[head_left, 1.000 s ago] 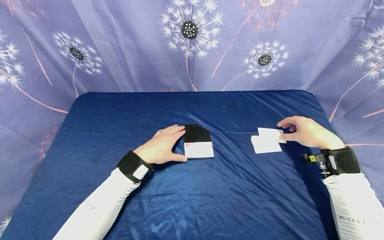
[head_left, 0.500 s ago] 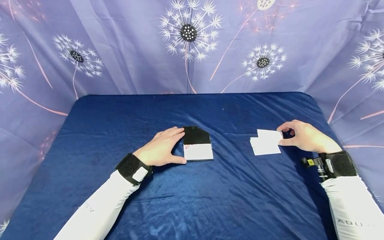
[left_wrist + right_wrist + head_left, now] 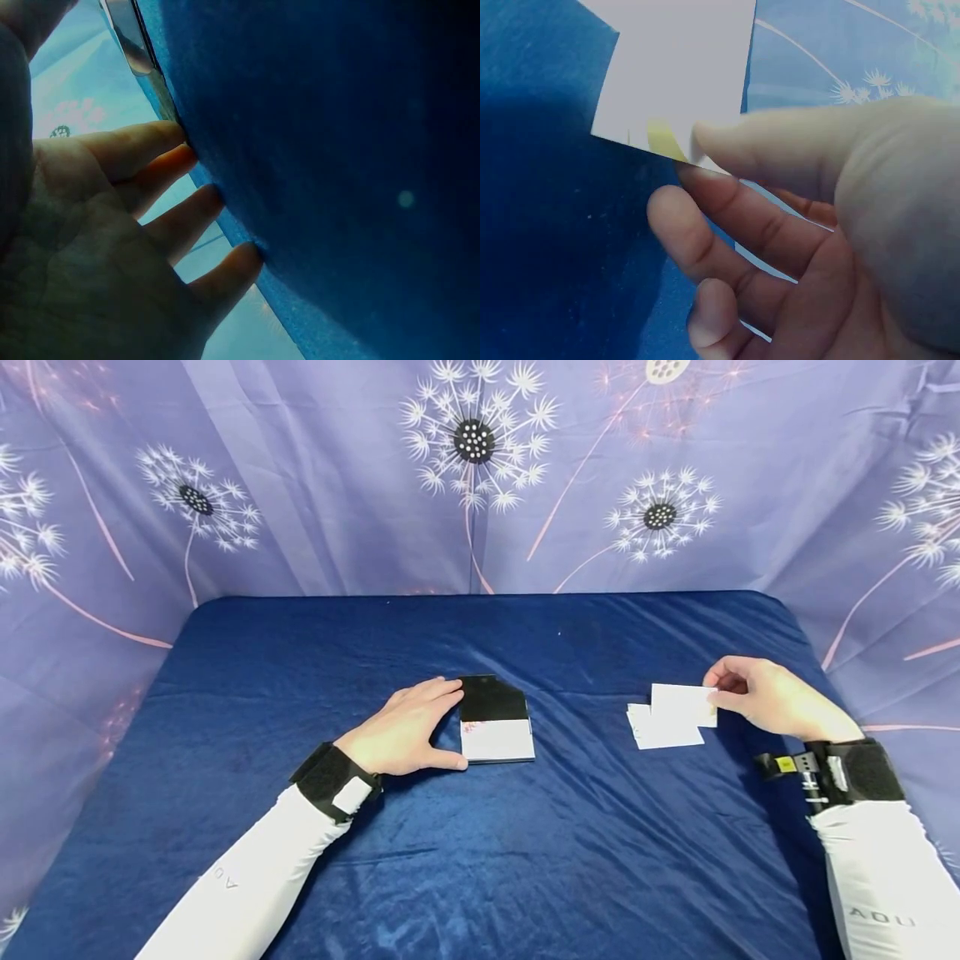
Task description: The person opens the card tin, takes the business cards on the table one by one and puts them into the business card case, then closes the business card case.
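**Card pinched at right, box flanked at left**

We log a white rectangular paper card (image 3: 671, 700) in our right hand (image 3: 772, 695). It overlaps, in the head view, a loose spread of flat white paper cards (image 3: 671, 737) on the right of the blue-cloth-covered table (image 3: 465, 868). Whether it touches them we cannot tell. We grip it by its right edge only, thumb on the upper face and index finger beneath; we judge this keeps most of the card uncovered and lets it come away from those below singly.

Our left hand (image 3: 405, 727) lies beside a flat black box with a white lower panel (image 3: 497, 698), well apart from the cards. Its fingers are extended and spread, grasping nothing: index fingertip by the box's far left corner, thumb by the near one. We read this as a guard against sliding.

Pose: both palms face inward. On the right, the remaining fingers curl loosely below the pinch; both forearms reach forward from the near side.
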### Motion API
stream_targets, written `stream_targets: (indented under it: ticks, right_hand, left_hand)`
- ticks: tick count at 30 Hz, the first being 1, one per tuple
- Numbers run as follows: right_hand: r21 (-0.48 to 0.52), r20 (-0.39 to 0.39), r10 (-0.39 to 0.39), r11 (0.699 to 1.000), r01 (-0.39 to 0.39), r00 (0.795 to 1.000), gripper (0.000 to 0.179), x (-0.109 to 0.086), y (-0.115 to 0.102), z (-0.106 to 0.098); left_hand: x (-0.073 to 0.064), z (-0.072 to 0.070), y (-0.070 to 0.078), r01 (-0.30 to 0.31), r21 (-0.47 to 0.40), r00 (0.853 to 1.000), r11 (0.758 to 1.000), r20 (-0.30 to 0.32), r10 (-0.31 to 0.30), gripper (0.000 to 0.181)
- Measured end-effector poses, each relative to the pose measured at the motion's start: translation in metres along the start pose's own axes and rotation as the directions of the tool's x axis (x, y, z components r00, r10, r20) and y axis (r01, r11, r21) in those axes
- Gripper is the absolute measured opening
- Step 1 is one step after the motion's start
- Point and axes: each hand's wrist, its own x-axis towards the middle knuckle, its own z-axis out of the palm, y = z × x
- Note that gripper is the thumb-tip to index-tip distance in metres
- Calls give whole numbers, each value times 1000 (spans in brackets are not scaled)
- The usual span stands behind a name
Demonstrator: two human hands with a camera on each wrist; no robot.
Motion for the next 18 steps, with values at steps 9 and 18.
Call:
stream_targets:
  ticks: [9,18]
  right_hand:
    - [27,-21,-21,999,21,1000,8,-3,-7,-9]
    - [69,-40,-9,998,12,999,8,1,-20,-16]
  left_hand:
    - [1,-1,0,3,-3,1000,1000,-1,-3,102]
    - [1,-2,0,1,-6,1000,1000,-2,-1,102]
